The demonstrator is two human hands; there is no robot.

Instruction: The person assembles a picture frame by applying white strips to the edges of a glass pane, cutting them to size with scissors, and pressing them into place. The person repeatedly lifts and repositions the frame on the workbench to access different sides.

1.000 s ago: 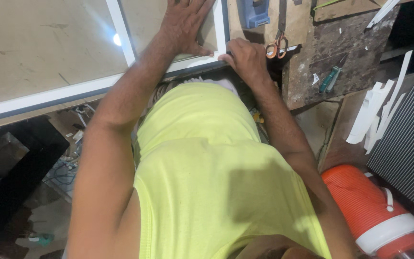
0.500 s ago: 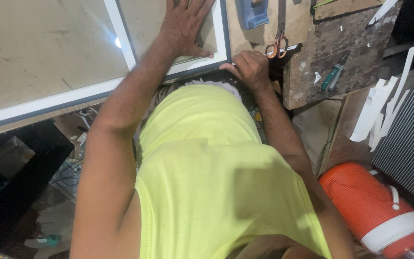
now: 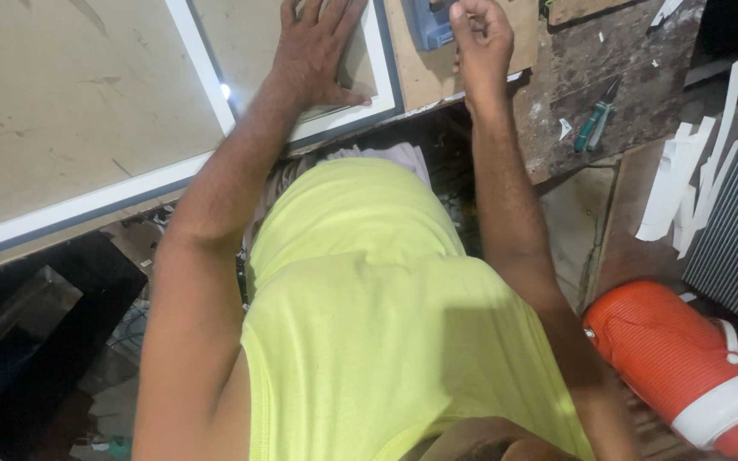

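**Holding down a big white frame at the bench corner**

The left hand (image 3: 318,51) lies flat and open, palm down, on the near right corner of a large white picture frame (image 3: 207,68) with a brown backing board (image 3: 70,102) inside it. Fingers spread, nothing pinched, just pressing on the board right beside the frame's rail. The frame sits on the workbench (image 3: 557,111) and runs off the left side of the view, its near edge along the bench's front edge.

The right hand (image 3: 480,43) is off the frame, up by a blue tool (image 3: 430,24) at the top edge. Its fingers are curled in, but I can't tell whether they're actually closed on anything.

My guess on handling: the frame looks light but long and a bit floppy, and the corner joints are probably the weak spot. The backing looks thin and bendy, so I'd grab the rails with both hands spread wide, not the board.

Also around: green-handled pliers (image 3: 595,128) on the bench, white offcut strips (image 3: 685,171) to the right, and an orange water jug (image 3: 685,367) on the floor.
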